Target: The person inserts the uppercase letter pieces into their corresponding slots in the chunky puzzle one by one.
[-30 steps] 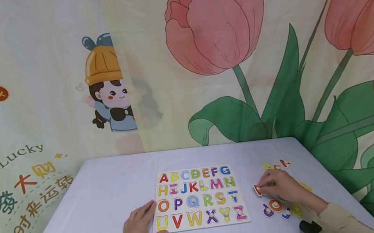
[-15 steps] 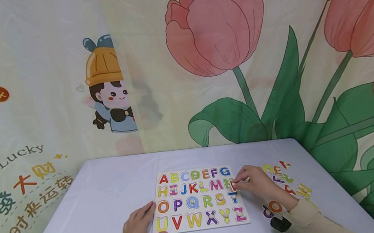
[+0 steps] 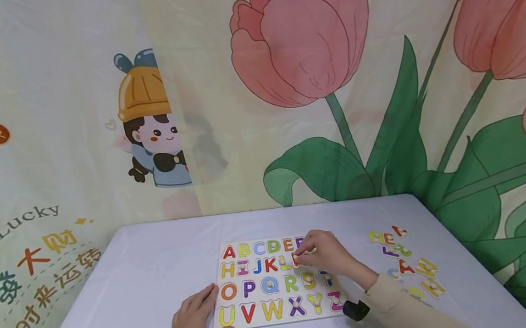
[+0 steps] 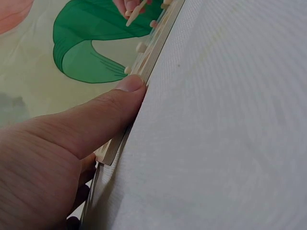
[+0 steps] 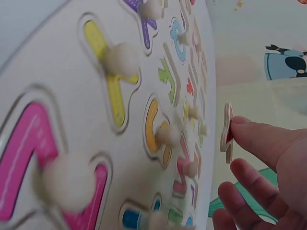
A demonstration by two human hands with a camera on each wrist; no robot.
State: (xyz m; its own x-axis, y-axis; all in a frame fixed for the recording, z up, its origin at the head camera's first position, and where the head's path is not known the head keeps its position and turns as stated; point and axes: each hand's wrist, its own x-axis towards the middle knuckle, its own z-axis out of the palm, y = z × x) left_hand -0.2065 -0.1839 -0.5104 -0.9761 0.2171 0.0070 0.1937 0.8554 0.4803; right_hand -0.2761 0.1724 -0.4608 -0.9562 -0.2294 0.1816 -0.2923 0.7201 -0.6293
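Note:
A wooden alphabet board lies on the table, with knobbed letter pieces in some of its slots. My left hand rests at its near left corner, fingers along the left side and thumb against the front edge. Over the right part of the board, my right hand pinches a red letter piece between thumb and fingers. That piece is seen edge-on in the right wrist view, raised off the board; which letter it is cannot be told. The hand covers several letters at the right of the upper rows.
Several loose letters lie right of the board, among them a red A, a yellow W and a purple F. The right sleeve hides part of that area. A black wrist device hangs over the board's near right corner.
My right hand has carried the red letter piece leftward from beside the loose letters to above the board. The left hand has stayed at the corner.

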